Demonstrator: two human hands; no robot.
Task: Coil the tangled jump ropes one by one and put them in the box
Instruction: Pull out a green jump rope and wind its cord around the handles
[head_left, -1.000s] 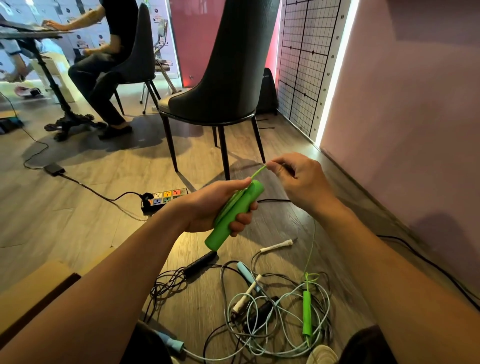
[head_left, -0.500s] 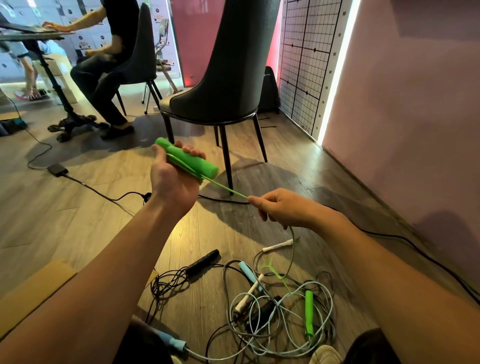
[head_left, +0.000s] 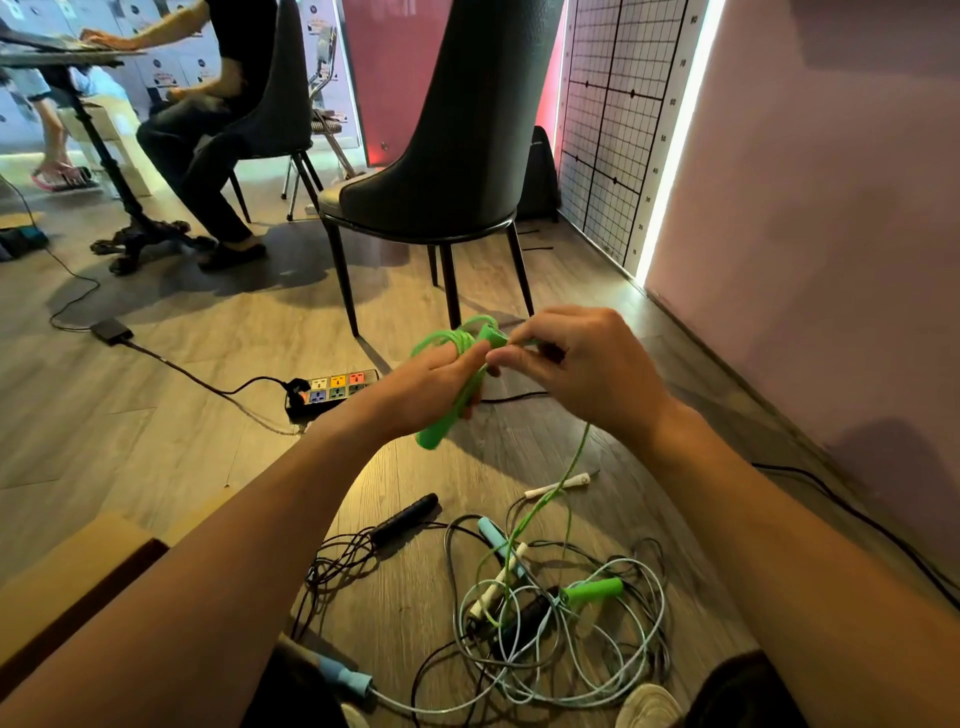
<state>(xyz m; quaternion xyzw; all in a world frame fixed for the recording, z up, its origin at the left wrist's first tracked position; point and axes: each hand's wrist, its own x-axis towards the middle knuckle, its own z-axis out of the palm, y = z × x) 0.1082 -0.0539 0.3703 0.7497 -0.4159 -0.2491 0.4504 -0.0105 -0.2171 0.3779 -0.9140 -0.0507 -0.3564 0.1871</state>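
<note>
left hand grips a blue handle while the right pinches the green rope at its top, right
Not quite. In the head view the handle in the left hand is green, not blue; the right hand does pinch the green rope at its top.

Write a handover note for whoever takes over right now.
Left hand grips one green handle, a few cord loops gathered at its top.
Right hand pinches the green cord beside that handle.
Other green handle lies in the floor tangle of ropes.
Cardboard box at lower left, inside hidden.
Left: finish the green coil, box it, then the rest.
</note>
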